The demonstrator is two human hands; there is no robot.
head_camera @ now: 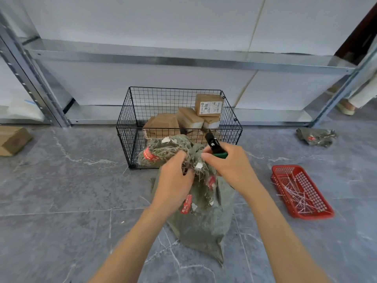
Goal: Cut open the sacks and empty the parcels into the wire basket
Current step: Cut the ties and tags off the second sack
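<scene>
A green sack [200,225] is stood on the floor, nearest of all. Its bunched neck is gripped by the left hand [173,180], fingers curled into the weave. Beside it, cutters [213,142] are held in the right hand [228,166], fingers wrapped round the green handle, blades pointed up and away. To the right, a red tray [324,213] of white strips is set. Just behind the sack the basket [130,127] is placed, with parcels [209,105] piled in its right half.
</scene>
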